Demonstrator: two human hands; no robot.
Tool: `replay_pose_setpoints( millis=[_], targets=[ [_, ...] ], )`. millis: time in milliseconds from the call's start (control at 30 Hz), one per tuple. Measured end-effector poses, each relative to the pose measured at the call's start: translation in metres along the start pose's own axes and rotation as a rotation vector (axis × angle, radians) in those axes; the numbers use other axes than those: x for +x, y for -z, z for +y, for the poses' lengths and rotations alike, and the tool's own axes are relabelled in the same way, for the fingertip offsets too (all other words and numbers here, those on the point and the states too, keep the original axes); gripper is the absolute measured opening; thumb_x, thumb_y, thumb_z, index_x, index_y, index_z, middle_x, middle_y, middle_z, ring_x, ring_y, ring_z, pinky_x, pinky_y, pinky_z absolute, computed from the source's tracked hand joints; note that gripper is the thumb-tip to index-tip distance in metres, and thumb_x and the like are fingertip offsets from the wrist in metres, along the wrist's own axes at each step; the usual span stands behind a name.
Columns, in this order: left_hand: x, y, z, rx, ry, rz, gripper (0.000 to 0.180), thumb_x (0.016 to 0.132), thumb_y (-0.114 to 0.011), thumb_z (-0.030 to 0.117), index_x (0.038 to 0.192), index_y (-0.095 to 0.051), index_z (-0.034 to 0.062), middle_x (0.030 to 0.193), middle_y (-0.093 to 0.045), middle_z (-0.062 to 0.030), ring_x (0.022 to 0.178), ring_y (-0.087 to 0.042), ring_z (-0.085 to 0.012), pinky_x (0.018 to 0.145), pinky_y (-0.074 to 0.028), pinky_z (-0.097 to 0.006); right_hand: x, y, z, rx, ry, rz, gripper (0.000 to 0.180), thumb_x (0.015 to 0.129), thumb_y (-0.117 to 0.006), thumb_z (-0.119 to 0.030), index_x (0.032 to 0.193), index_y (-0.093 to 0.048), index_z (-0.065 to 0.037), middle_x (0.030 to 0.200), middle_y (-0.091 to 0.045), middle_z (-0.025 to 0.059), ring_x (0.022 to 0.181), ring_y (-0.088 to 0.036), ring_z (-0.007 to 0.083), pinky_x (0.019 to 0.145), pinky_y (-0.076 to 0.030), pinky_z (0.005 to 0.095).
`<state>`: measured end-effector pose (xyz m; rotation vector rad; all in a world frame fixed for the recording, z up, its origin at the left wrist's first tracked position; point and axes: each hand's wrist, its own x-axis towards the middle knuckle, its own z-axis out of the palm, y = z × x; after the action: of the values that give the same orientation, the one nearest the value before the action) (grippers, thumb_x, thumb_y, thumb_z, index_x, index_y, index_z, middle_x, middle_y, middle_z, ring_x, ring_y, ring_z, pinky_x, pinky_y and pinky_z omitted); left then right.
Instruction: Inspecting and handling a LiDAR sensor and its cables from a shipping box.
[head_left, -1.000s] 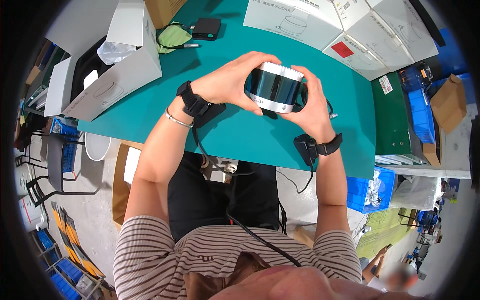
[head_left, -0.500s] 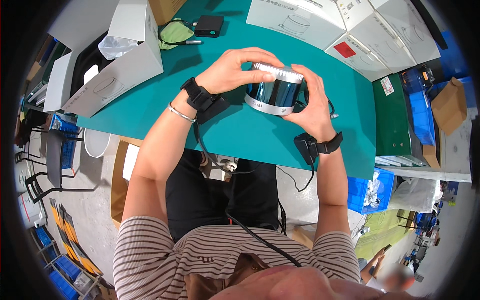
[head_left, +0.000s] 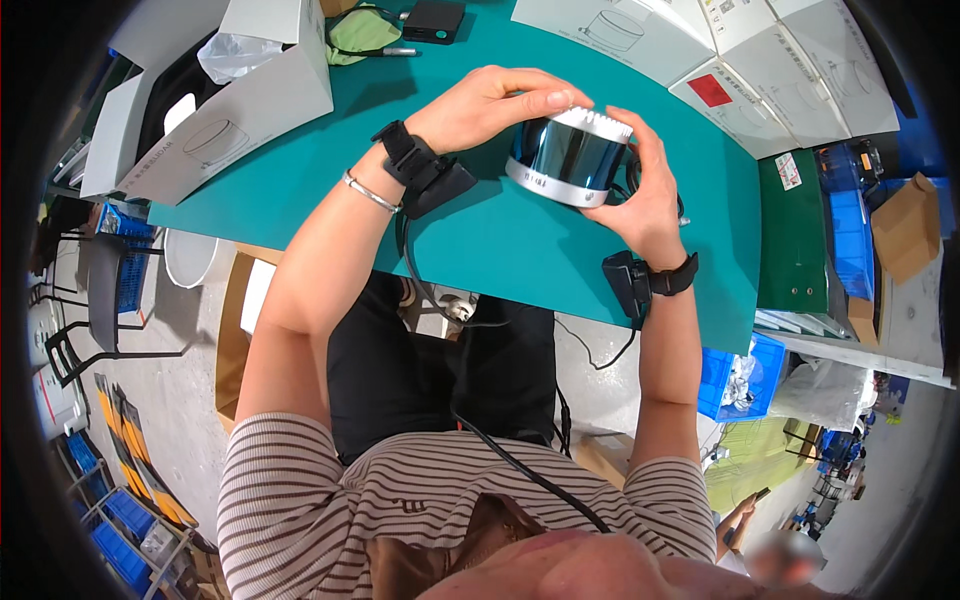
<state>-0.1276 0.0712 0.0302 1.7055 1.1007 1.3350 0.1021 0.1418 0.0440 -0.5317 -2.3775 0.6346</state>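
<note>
Between my hands, tilted over the green table (head_left: 480, 245), is a round lidar sensor (head_left: 562, 160) with a dark glossy band, a silver base ring and a ribbed silver top. My left hand (head_left: 497, 104) reaches over from the left, thumb and fingers closed on the ribbed top. Around the right side wraps my right hand (head_left: 652, 190), with its thumb at the base ring and its fingers along the upper edge. A black cable (head_left: 632, 172) with a metal plug shows behind the sensor, partly hidden by my right hand.
An open white box (head_left: 235, 125) with a plastic bag stands at the left. Beyond lie a green cloth (head_left: 362, 32) and a small black box (head_left: 434, 21). White cartons (head_left: 735, 95) are stacked far right. A blue bin (head_left: 742, 380) sits below the table's right side.
The sensor and both hands have shifted a little to the right and away from me. The sensor is tilted more, and my left thumb has moved up onto its top edge.
</note>
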Motion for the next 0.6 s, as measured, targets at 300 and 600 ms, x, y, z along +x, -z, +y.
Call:
replay_pose_setpoints(
  millis=[300,600],
  targets=[
    [-0.0007,-0.0040,0.0016,-0.042,0.038,-0.011,0.037,0.091,-0.063,0.032,0.121,-0.062,0.0112,0.112,-0.063,-0.0016,0.103,-0.056,-0.0134,0.094,-0.045,-0.030,-0.0001,-0.0011,0.0071,0.027,-0.077,-0.001,0.091,0.051,-0.084,-0.016,0.132,-0.043,-0.013,0.125,-0.052,0.0101,0.114,-0.052,0.0292,0.096,-0.044,0.0394],
    [-0.0037,-0.0021,0.0034,0.017,0.047,0.002,0.037,0.086,-0.069,0.026,0.120,-0.063,0.0118,0.112,-0.063,-0.0014,0.102,-0.056,-0.0136,0.092,-0.046,-0.031,0.0000,-0.0030,0.0070,0.067,-0.099,-0.025,0.089,0.052,-0.082,-0.014,0.132,-0.043,-0.013,0.126,-0.051,0.0103,0.115,-0.052,0.0291,0.098,-0.043,0.0399]
  ],
)
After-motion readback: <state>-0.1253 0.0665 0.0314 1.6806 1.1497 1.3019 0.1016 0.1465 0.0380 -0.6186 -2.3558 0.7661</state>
